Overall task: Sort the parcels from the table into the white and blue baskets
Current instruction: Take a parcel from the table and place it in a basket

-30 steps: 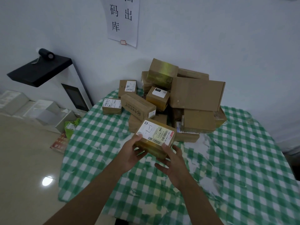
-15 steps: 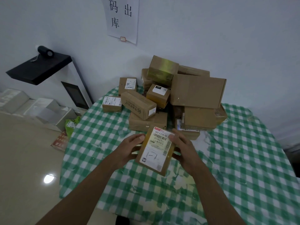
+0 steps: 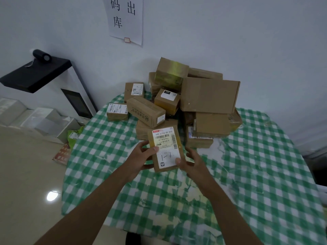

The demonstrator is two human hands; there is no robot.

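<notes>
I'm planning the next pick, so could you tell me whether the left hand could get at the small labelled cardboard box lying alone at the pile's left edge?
Probably not yet: the left hand grips the held labelled parcel. The small cardboard box itself lies uncovered.

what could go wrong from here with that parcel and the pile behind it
The small brown cardboard parcel with the white shipping label is held only at its edges by the left hand and right hand, so it could slip onto the green checked tablecloth. Neither basket is in view, so a wrong sort is possible. The loosely stacked cardboard box pile could topple if bumped.
</notes>
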